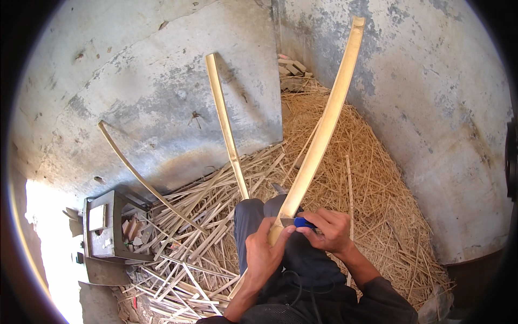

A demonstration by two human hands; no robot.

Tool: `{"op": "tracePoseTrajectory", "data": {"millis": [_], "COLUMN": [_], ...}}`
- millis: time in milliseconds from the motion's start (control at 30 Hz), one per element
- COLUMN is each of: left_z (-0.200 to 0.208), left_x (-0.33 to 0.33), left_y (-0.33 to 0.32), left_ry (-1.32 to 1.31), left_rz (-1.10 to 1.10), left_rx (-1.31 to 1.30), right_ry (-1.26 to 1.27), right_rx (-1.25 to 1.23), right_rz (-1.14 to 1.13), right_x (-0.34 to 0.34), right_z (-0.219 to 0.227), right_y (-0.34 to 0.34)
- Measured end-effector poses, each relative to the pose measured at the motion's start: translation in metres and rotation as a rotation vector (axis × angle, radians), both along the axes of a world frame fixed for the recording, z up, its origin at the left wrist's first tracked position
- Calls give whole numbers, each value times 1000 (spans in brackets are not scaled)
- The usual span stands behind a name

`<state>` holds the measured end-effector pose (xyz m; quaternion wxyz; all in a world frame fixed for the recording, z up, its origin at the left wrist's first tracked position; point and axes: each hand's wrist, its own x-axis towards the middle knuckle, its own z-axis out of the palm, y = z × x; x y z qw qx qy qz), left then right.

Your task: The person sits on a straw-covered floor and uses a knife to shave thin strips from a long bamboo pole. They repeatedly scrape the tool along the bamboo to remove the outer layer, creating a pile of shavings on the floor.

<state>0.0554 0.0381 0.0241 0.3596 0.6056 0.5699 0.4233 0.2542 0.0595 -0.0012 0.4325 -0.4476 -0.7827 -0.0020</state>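
Long pale split bamboo strip (pixel 324 129) runs from lap up and away, tilted right, toward the wall. Left hand (pixel 264 251) clasps its lower end; right hand (pixel 330 229) grips blue-handled knife (pixel 302 222), blade against the strip just above.

one view only: camera worn on my head, facing down and forward over my lap, close to my left hand (pixel 263 254) and right hand (pixel 330 231). wide fisheye; wall (pixel 162 108) and straw-strewn floor (pixel 377 178) bend toward the rim. my forearms enter from the lower edge.
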Motion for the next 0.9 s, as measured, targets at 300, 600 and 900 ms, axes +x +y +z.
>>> {"op": "tracePoseTrajectory", "data": {"millis": [300, 600, 900], "left_z": [0, -7, -25], "left_x": [-3, -14, -36], "left_y": [-6, -15, -46], "left_ry": [22, 114, 152], "left_rz": [-3, -31, -88], "left_rx": [-6, -44, -166], "right_ry": [100, 196, 271], "right_rx": [1, 71, 30], "right_rz": [-109, -188, -341], "right_x": [19, 34, 88], "right_z": [8, -4, -5], "right_y": [14, 29, 69]}}
